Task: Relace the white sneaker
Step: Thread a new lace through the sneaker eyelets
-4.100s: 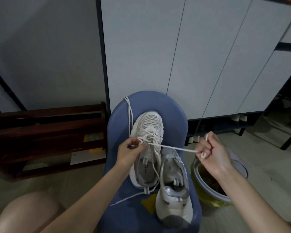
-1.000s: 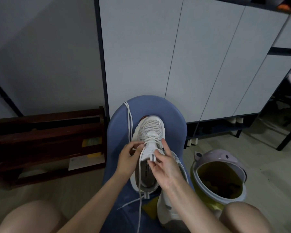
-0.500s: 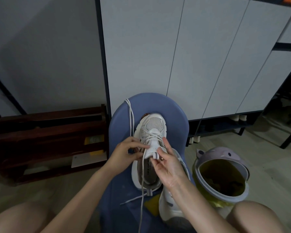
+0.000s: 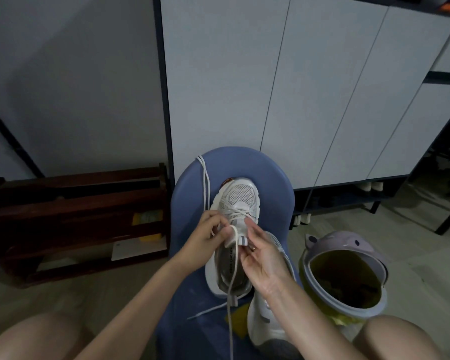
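Observation:
A white sneaker (image 4: 238,201) lies toe-away on a blue chair seat (image 4: 187,203), laced over its front eyelets. My left hand (image 4: 208,237) pinches the white shoelace (image 4: 231,268) at the shoe's left side, and the lace hangs down over the opening toward me. My right hand (image 4: 260,258) is at the tongue with fingers spread, fingertips touching the tongue's edge. A second lace strand (image 4: 204,183) trails up the seat to the left of the toe. A second white sneaker (image 4: 268,323) lies beside it, partly under my right forearm.
A lilac bin (image 4: 346,276) with a yellow liner stands on the floor at the right. A dark wooden rack (image 4: 76,216) sits at the left. White cabinet doors (image 4: 270,87) rise behind the chair. My bare knees frame the bottom corners.
Four seconds ago my right hand pulled the lace taut out to the right. It has come back to the tongue, and the lace now hangs slack toward me. My left hand stays at the eyelets.

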